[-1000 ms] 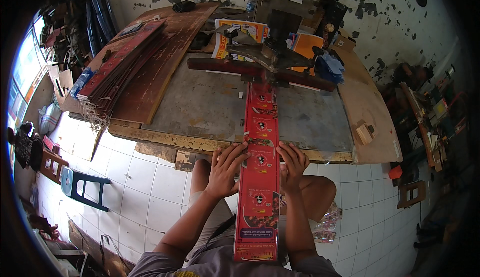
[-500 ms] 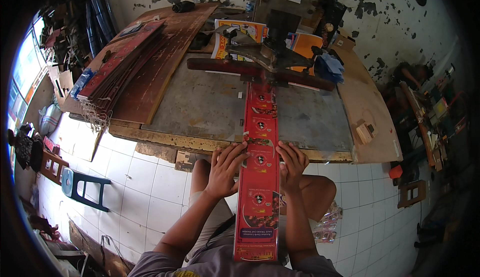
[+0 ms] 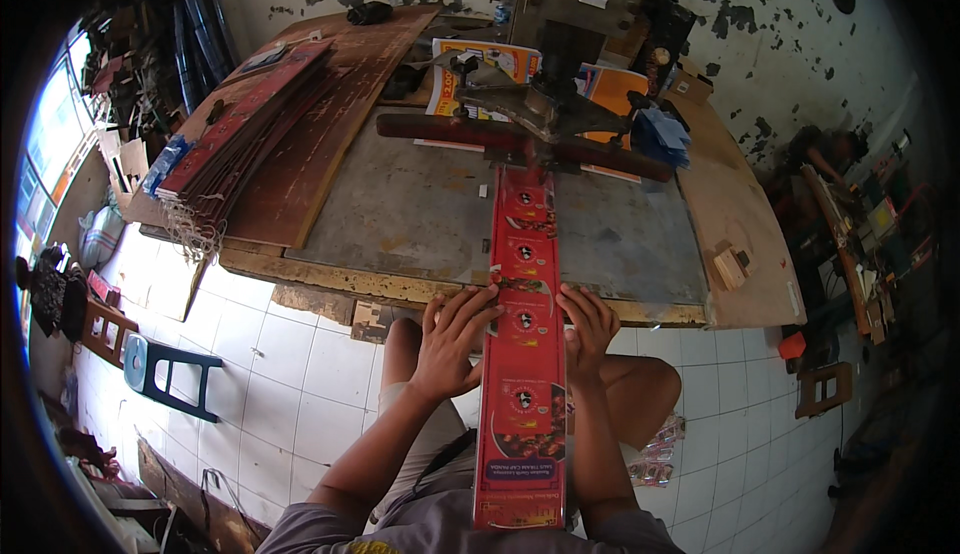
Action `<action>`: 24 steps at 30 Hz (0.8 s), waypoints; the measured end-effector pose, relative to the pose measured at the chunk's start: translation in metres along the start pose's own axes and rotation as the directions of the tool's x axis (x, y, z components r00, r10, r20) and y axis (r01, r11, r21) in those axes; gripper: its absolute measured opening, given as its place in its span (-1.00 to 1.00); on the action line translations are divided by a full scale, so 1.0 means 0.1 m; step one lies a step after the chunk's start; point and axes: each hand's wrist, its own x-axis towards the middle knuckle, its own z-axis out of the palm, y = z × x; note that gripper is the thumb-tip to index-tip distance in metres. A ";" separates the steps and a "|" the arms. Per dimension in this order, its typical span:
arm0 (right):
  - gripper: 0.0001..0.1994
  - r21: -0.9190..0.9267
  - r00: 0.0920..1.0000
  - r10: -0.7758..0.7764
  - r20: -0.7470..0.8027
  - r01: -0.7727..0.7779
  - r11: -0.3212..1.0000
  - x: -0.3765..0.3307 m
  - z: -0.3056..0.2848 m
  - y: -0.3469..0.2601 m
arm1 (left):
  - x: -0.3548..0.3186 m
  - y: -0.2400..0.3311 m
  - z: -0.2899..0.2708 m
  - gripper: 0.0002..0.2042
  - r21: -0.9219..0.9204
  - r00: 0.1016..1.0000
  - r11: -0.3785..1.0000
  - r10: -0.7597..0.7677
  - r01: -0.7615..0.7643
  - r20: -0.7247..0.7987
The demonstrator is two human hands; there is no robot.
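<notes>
A long red printed strip (image 3: 525, 354), with repeated panels and food pictures, runs from the machine toward my lap. Its far end reaches the dark red crossbar (image 3: 440, 130) of a metal press-like machine (image 3: 530, 104). Along the strip's left edge my left hand (image 3: 450, 346) is closed, fingertips on the edge and thumb lower down. On the opposite edge my right hand (image 3: 588, 330) grips similarly, its thumb partly hidden. The strip's near part hangs past the table edge over my lap.
Beneath the machine lies a grey metal tabletop (image 3: 400, 214). A stack of long red strips with strings (image 3: 250, 119) lies on the brown board at left. A wooden block (image 3: 732, 268) sits at right. A blue stool (image 3: 172, 374) stands on the tiled floor. Another person is at far right.
The strip's near end has shifted slightly right and toward me. Both hands keep almost the same places on its edges. My right knee has moved a little outward.
</notes>
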 end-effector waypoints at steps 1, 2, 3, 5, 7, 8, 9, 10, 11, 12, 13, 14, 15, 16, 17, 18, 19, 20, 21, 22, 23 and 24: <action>-0.45 0.006 1.000 0.006 0.003 -0.006 1.000 0.01 -0.01 -0.02 | 0.01 0.01 -0.02 -0.36 0.015 1.000 1.000 -0.010 0.010 0.018; -0.46 -0.002 1.000 0.016 0.014 -0.016 1.000 0.02 -0.02 -0.03 | 0.02 0.03 -0.04 -0.35 0.030 0.999 0.999 -0.022 0.020 0.037; -0.46 -0.009 0.999 0.027 0.025 -0.027 1.000 0.03 -0.04 -0.05 | 0.03 0.04 -0.06 -0.33 0.046 0.998 0.998 -0.033 0.031 0.057; -0.47 0.004 0.997 0.055 0.046 -0.055 0.998 0.05 -0.09 -0.07 | 0.10 0.08 -0.14 -0.30 0.221 0.990 0.975 -0.044 0.014 0.135; -0.50 0.046 0.994 0.087 0.068 -0.090 0.995 0.07 -0.15 -0.10 | 0.16 0.07 -0.15 -0.27 0.296 0.984 0.955 -0.059 0.006 0.170; -0.52 0.053 0.991 0.098 0.092 -0.103 0.993 0.09 -0.18 -0.12 | 0.19 0.06 -0.14 -0.25 0.291 0.984 0.956 -0.065 0.014 0.166; -0.53 0.060 0.987 0.109 0.116 -0.117 0.991 0.12 -0.21 -0.14 | 0.21 0.05 -0.15 -0.24 0.286 0.984 0.958 -0.072 0.023 0.163; -0.55 0.066 0.983 0.120 0.139 -0.131 0.989 0.15 -0.24 -0.17 | 0.24 0.04 -0.16 -0.25 0.284 0.986 0.959 -0.064 0.018 0.152; -0.56 0.048 0.978 0.110 0.175 -0.120 0.992 0.19 -0.29 -0.21 | 0.27 0.04 -0.16 -0.25 0.279 0.988 0.960 -0.054 0.013 0.142; -0.57 0.030 0.973 0.100 0.210 -0.108 0.994 0.24 -0.33 -0.24 | 0.29 0.03 -0.17 -0.25 0.274 0.990 0.962 -0.045 0.007 0.133; -0.57 0.012 0.965 0.090 0.245 -0.096 0.995 0.28 -0.36 -0.26 | 0.31 0.02 -0.16 -0.25 0.284 0.990 0.959 -0.043 0.003 0.137; -0.57 -0.008 0.956 0.095 0.277 -0.096 0.995 0.31 -0.37 -0.26 | 0.33 0.01 -0.16 -0.24 0.294 0.989 0.956 -0.040 -0.004 0.142; -0.56 -0.028 0.946 0.100 0.308 -0.096 0.995 0.33 -0.37 -0.26 | 0.35 0.00 -0.16 -0.23 0.304 0.989 0.953 -0.037 -0.009 0.146; -0.55 -0.047 0.935 0.105 0.338 -0.095 0.994 0.36 -0.37 -0.26 | 0.37 0.00 -0.18 -0.22 0.301 0.989 0.953 -0.033 -0.013 0.147; -0.54 -0.052 0.931 0.108 0.350 -0.096 0.994 0.38 -0.38 -0.26 | 0.40 0.01 -0.20 -0.22 0.297 0.989 0.955 -0.029 -0.017 0.148; -0.53 -0.057 0.926 0.111 0.362 -0.097 0.994 0.40 -0.38 -0.27 | 0.42 0.01 -0.21 -0.21 0.293 0.989 0.956 -0.025 -0.020 0.149; -0.52 -0.061 0.921 0.113 0.374 -0.097 0.993 0.42 -0.38 -0.27 | 0.42 0.00 -0.21 -0.20 0.270 0.989 0.962 -0.012 -0.029 0.150; -0.50 -0.069 0.919 0.110 0.380 -0.091 0.993 0.44 -0.36 -0.26 | 0.41 -0.01 -0.21 -0.20 0.250 0.988 0.967 -0.001 -0.038 0.152; -0.49 -0.077 0.916 0.107 0.386 -0.084 0.993 0.46 -0.34 -0.25 | 0.39 -0.03 -0.21 -0.19 0.230 0.988 0.972 0.010 -0.045 0.154; -0.48 -0.085 0.914 0.105 0.392 -0.077 0.993 0.47 -0.32 -0.25 | 0.37 -0.05 -0.22 -0.16 0.212 0.988 0.975 0.028 -0.060 0.151; -0.47 -0.099 0.911 0.106 0.399 -0.072 0.992 0.50 -0.31 -0.25 | 0.34 -0.07 -0.22 -0.12 0.193 0.988 0.978 0.049 -0.077 0.145; -0.46 -0.113 0.908 0.108 0.406 -0.067 0.991 0.52 -0.30 -0.25 | 0.32 -0.09 -0.21 -0.09 0.175 0.988 0.980 0.069 -0.093 0.139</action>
